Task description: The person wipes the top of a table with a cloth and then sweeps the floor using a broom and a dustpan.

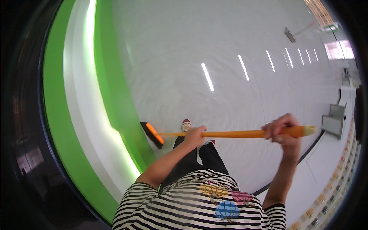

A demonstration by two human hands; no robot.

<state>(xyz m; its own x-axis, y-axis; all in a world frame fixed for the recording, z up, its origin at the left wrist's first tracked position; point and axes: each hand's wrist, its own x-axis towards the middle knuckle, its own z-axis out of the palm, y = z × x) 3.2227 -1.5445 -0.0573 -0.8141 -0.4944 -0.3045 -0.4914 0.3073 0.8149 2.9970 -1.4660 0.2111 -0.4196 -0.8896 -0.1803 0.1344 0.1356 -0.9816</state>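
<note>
A broom with a long orange handle [234,134] runs across in front of me, from its pale yellow end cap at the right to its head low at the left. My left hand [194,137] is closed round the handle partway down. Closer to the capped end, my right hand [283,130] grips the same handle with its fingers wrapped round it. The broom head [152,135], orange on top with dark bristles, is at the floor beside the base of the green wall or counter. My shoes show just below the handle's middle.
A green and white counter front [111,88] with a glowing light strip curves along the left. Grey glossy floor [172,76] spreads ahead, reflecting lights. A long-handled dustpan [290,35] stands far right. White boards or panels [332,124] lean near the right wall.
</note>
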